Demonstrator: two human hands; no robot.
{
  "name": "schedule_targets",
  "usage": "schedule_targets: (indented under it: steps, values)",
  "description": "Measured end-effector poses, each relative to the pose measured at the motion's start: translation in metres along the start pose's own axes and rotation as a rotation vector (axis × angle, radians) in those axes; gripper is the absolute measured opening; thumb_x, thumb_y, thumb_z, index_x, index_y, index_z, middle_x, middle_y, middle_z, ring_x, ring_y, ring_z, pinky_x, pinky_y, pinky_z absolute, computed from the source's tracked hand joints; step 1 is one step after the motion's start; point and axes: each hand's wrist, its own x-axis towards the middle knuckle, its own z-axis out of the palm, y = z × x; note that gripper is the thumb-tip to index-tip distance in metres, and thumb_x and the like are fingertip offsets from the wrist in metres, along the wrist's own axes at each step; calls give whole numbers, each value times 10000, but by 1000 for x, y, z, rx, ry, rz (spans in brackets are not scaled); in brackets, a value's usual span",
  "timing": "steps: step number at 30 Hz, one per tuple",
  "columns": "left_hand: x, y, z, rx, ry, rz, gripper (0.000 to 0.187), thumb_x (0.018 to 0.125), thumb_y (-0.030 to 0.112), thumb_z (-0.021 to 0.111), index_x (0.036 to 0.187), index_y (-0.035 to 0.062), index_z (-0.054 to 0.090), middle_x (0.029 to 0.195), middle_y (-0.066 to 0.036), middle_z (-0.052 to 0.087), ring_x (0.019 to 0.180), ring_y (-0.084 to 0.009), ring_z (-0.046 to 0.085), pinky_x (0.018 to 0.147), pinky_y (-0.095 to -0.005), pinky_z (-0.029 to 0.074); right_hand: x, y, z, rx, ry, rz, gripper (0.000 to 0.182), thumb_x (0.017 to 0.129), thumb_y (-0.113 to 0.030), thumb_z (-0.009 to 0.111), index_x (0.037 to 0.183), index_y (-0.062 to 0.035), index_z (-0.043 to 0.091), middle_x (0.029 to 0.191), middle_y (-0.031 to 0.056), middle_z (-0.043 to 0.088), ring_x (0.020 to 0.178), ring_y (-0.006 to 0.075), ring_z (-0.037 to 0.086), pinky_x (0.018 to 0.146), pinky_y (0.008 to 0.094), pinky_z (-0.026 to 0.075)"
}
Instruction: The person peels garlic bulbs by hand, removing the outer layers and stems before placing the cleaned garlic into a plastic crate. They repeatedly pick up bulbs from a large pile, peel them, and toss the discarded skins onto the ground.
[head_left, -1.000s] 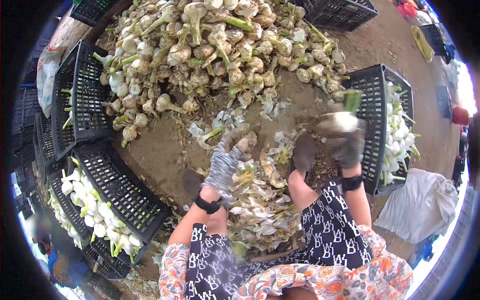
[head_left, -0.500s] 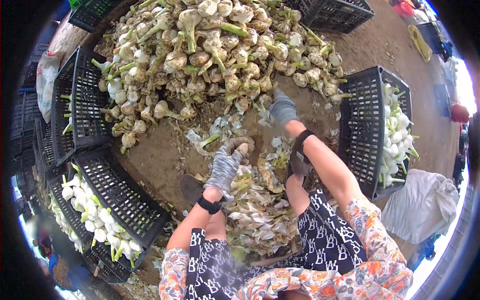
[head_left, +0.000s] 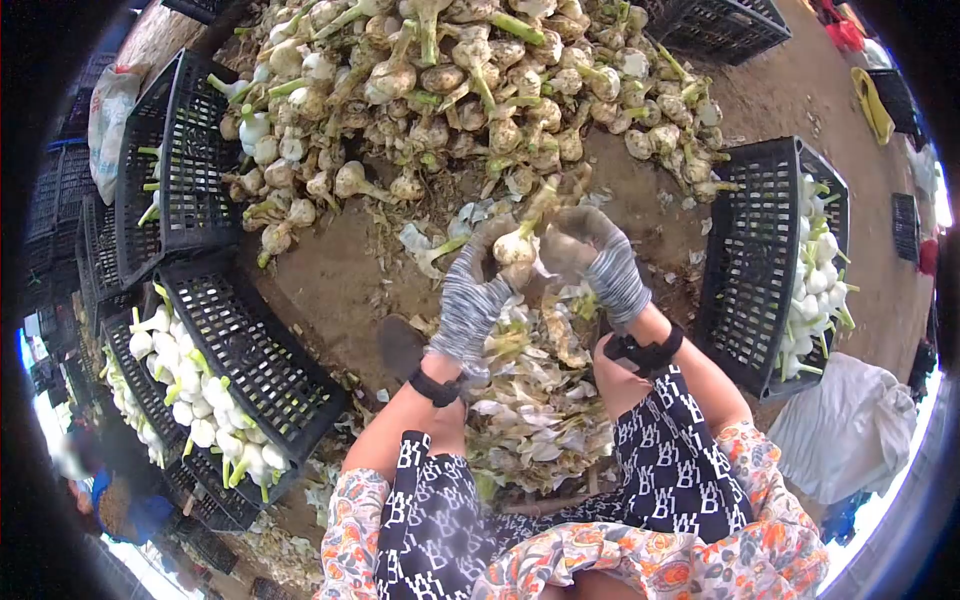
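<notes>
A garlic bulb (head_left: 514, 248) with dirty outer skin and a stem pointing up sits in my left hand (head_left: 473, 300), whose gloved fingers and thumb are wrapped round it. My right hand (head_left: 608, 268), in a matching grey glove, is close on the bulb's right side. Its curled fingers are smeared by motion, and I cannot tell whether they grip the bulb or its skin. Beyond both hands rises a large heap of unpeeled garlic (head_left: 440, 90). Below them, between my legs, lies a mound of stripped garlic skins (head_left: 540, 430).
On my right stands a black crate (head_left: 750, 265) of clean white garlic (head_left: 818, 285), with a white sack (head_left: 850, 425) by it. To my left are another black crate (head_left: 255, 350) with white garlic (head_left: 205, 410) beside it, and further crates (head_left: 195, 150) behind. Loose skins litter the dirt floor.
My right hand has come back from the edge of the heap to beside my left hand. A garlic bulb now shows in my left hand, which has moved slightly up and right.
</notes>
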Motion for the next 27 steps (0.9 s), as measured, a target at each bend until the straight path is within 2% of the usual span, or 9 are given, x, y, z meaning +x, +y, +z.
schedule_targets:
  steps: [1, 4, 7, 14, 17, 21, 23, 24, 27]
  values:
    - [0, 2, 2, 110, -1, 61, 514, 741, 53, 674, 1202, 5, 453, 1148, -87, 519, 1042, -163, 495, 917, -290, 392, 1, -8, 0, 28, -58, 107, 264, 786, -151, 650, 993, -18, 551, 786, 21, 578, 722, 91, 521, 644, 230, 451]
    - [-3, 5, 7, 329, -9, 218, 534, 739, 40, 656, 1220, -7, 428, 1166, -107, 513, 1078, -179, 479, 957, -299, 357, 12, 7, 5, -379, -86, -62, 279, 805, -217, 633, 976, -4, 577, 781, 12, 590, 707, 80, 511, 649, 238, 446]
    - [-5, 4, 2, 416, -31, 228, 591, 718, 107, 718, 1223, 12, 427, 1199, -110, 496, 1107, -199, 473, 958, -331, 375, 11, -4, 9, -282, -58, 41, 297, 799, -240, 640, 945, 14, 596, 795, 19, 601, 721, 69, 501, 659, 245, 446]
    - [-9, -4, 6, 628, 93, 365, 597, 709, 97, 724, 1220, 21, 424, 1154, -95, 505, 1058, -196, 501, 920, -326, 409, 8, 3, 8, -290, -32, -36, 220, 807, -164, 625, 935, 15, 613, 788, 45, 622, 724, 69, 522, 663, 251, 454]
    - [-10, -4, 2, 598, 81, 275, 584, 705, 85, 727, 1207, 16, 437, 1137, -93, 509, 1021, -189, 516, 898, -309, 424, 8, 8, 7, -304, -38, -69, 208, 801, -149, 625, 930, 14, 616, 791, 62, 631, 725, 76, 536, 667, 257, 457]
    - [-12, 9, 10, 174, 42, 116, 532, 730, 137, 715, 1180, 9, 460, 1091, -90, 534, 950, -158, 540, 836, -285, 458, 5, 0, 1, -343, -95, -45, 180, 815, -109, 598, 951, 8, 614, 819, 60, 633, 743, 92, 550, 690, 255, 462]
    - [-11, 11, 5, -36, 25, 1, 522, 737, 181, 717, 1162, 6, 470, 1076, -83, 536, 926, -139, 537, 813, -277, 463, 4, -3, 0, -289, -125, -157, 181, 816, -99, 595, 964, 4, 611, 837, 54, 629, 760, 91, 548, 705, 252, 461]
    - [-10, 15, 0, -100, 12, -179, 477, 805, 278, 642, 1168, 20, 470, 1013, -86, 573, 868, -135, 563, 743, -274, 489, 3, -3, 0, -262, -141, -213, 182, 816, -94, 594, 970, 2, 610, 846, 52, 627, 769, 90, 547, 712, 251, 461]
    - [-11, 25, 0, -552, 1, -261, 508, 832, 368, 580, 1195, 40, 444, 956, -85, 584, 686, -152, 591, 625, -275, 508, 2, -3, -7, -244, -237, -40, 196, 815, -93, 597, 991, -7, 606, 867, 40, 616, 787, 85, 541, 730, 245, 455]
